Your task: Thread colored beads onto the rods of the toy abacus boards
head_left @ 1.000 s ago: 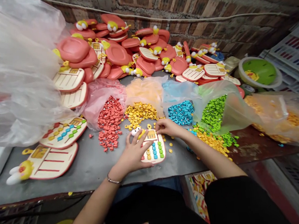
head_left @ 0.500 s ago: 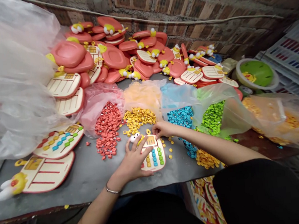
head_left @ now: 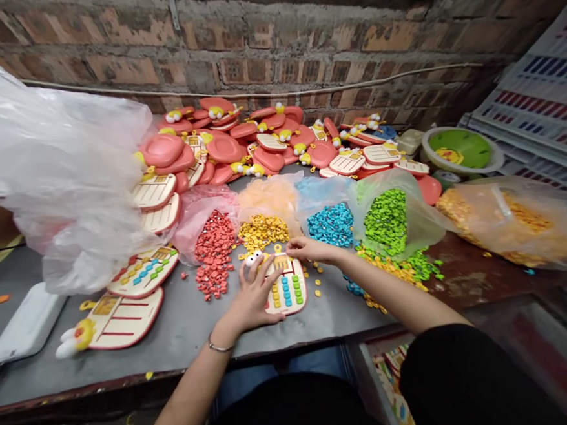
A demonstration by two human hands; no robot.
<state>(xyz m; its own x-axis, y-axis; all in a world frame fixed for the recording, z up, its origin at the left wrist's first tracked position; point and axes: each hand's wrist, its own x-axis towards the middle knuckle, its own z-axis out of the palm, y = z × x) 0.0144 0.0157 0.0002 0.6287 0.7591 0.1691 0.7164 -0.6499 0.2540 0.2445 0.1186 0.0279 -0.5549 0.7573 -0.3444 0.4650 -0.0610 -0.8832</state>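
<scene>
A flat cream toy board with a red rim and bulging white eyes lies on the table in front of me. Columns of red, yellow, blue and green beads sit on it. My left hand grips its left side, fingers spread over the upper part and thumb along the bottom edge. At the top right corner of the board, my right hand is closed in a pinch; whatever lies between its fingertips is hidden. A small yellow loop sticks out from the top. Loose yellow pieces lie just right of the board.
Bags spill red beads, yellow beads, blue beads and green beads behind the hands. Two similar boards, one beaded and one unbeaded, lie left. Red-backed toys are piled against the brick wall.
The head view has tilted up, showing more wall and the white box at left. Both hands stay at the board, the right still pinched at its top corner.
</scene>
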